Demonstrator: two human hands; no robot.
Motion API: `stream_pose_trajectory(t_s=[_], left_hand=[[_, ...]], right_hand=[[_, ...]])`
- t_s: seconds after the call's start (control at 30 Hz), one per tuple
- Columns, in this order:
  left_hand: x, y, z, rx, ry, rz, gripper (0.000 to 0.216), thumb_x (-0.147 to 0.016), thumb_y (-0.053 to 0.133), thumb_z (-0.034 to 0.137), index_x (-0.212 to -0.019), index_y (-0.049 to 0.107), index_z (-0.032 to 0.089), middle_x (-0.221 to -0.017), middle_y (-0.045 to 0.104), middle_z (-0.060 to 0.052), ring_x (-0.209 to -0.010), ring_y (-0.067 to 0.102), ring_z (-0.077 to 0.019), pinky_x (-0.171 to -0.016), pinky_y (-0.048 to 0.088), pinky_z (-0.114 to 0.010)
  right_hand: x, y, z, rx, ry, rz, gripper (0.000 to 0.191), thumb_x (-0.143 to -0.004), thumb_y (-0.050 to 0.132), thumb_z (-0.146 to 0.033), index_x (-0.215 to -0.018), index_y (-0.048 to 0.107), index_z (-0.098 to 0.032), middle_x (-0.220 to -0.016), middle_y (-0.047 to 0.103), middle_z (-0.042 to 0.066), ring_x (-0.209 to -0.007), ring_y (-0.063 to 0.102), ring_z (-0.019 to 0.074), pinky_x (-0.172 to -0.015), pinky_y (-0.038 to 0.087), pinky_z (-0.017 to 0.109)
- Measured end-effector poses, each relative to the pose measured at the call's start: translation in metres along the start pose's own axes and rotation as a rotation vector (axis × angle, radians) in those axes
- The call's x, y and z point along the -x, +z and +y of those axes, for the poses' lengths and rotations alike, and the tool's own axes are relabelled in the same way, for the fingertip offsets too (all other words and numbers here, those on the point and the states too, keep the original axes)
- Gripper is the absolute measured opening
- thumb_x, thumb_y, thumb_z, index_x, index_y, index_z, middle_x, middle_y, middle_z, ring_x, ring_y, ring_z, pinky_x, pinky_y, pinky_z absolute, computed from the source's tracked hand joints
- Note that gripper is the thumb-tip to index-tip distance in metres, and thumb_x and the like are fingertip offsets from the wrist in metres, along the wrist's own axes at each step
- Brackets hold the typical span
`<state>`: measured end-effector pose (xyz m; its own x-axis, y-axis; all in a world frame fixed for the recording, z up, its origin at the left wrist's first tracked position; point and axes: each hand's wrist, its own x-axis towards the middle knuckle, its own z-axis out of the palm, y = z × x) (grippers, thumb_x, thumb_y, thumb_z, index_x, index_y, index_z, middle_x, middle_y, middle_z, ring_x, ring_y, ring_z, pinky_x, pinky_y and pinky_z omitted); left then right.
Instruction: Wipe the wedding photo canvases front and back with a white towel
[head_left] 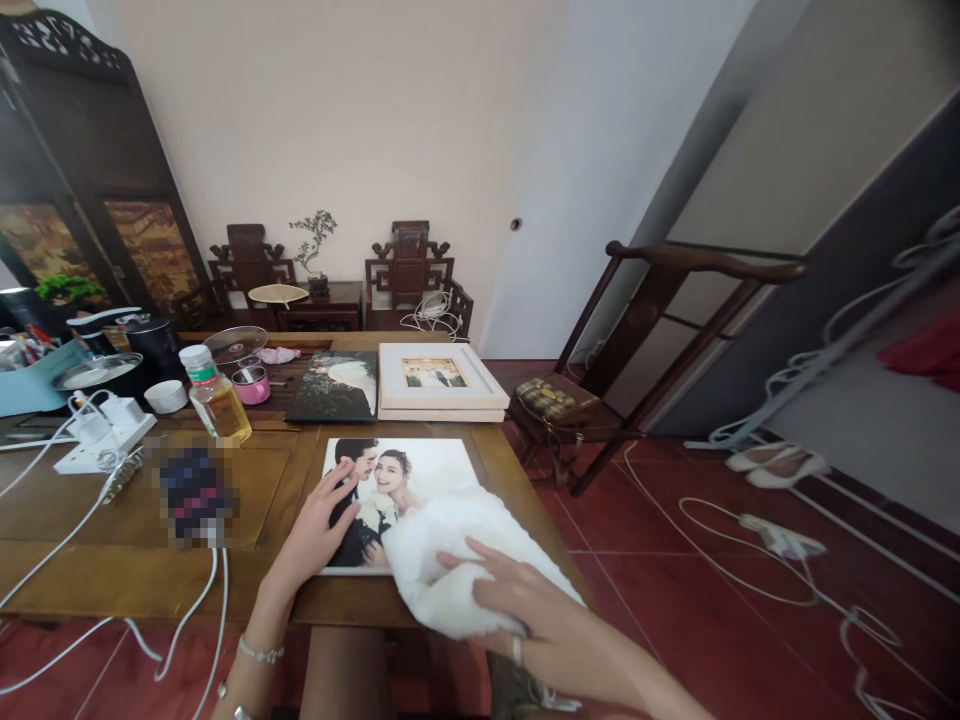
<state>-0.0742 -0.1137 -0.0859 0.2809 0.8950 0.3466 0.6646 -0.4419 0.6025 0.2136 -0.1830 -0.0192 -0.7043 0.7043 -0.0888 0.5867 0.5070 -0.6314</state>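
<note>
A wedding photo album (349, 540) lies flat near the front edge of the wooden table, its cover showing a couple. My left hand (326, 520) rests on the album's left side with its fingers spread. In my right hand (517, 600) is a bunched white cloth (450, 545), which covers the album's lower right part. The fingers curl over the cloth, and part of it hangs past the table edge.
Behind the album sit a dark photo album (337, 385) and a stack of white boxes (442, 405). To the left are a bottle of yellow liquid (217, 400), a pink cup (251, 384), a power strip (112, 435) and white cables. A wooden chair (577, 420) stands at the right.
</note>
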Motion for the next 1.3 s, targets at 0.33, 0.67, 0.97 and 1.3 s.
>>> stream_pose_trajectory(t_s=[0.33,0.67,0.97,1.3], left_hand=[[0.0,-0.002,0.002,-0.013,-0.003,-0.019,0.041,-0.09,0.043,0.032,-0.13,0.047,0.026,-0.143,0.038,-0.006,-0.134,0.031,-0.0212,-0.11,0.026,-0.044],[-0.001,-0.003,0.003,0.001,-0.009,-0.014,0.04,-0.09,0.043,0.032,-0.129,0.048,0.025,-0.143,0.038,-0.006,-0.134,0.031,-0.0216,-0.11,0.025,-0.045],[0.0,0.001,0.0,-0.002,-0.005,0.015,0.04,-0.09,0.043,0.032,-0.129,0.048,0.025,-0.144,0.037,-0.007,-0.134,0.031,-0.0216,-0.11,0.026,-0.045],[0.0,-0.001,0.0,-0.016,0.017,-0.011,0.041,-0.09,0.043,0.032,-0.13,0.047,0.023,-0.143,0.038,-0.008,-0.134,0.031,-0.0221,-0.11,0.027,-0.045]], right_hand=[[-0.091,-0.028,0.059,-0.012,0.021,0.261,0.034,-0.087,0.044,-0.047,-0.088,0.063,-0.019,-0.109,0.063,0.008,-0.122,0.042,0.0296,-0.1,0.033,0.042],[-0.1,-0.02,0.049,0.103,0.008,0.335,0.02,-0.087,0.043,-0.031,-0.089,0.06,-0.021,-0.112,0.062,0.007,-0.126,0.038,0.0292,-0.101,0.031,0.045],[-0.008,-0.004,-0.012,0.046,-0.117,-0.04,0.015,-0.086,0.048,-0.023,-0.09,0.063,-0.022,-0.117,0.061,0.005,-0.132,0.032,0.0236,-0.107,0.026,0.039],[-0.123,-0.026,0.054,0.203,-0.078,0.348,0.024,-0.092,0.04,-0.033,-0.087,0.059,-0.019,-0.097,0.066,0.007,-0.117,0.049,0.0264,-0.099,0.035,0.042]])
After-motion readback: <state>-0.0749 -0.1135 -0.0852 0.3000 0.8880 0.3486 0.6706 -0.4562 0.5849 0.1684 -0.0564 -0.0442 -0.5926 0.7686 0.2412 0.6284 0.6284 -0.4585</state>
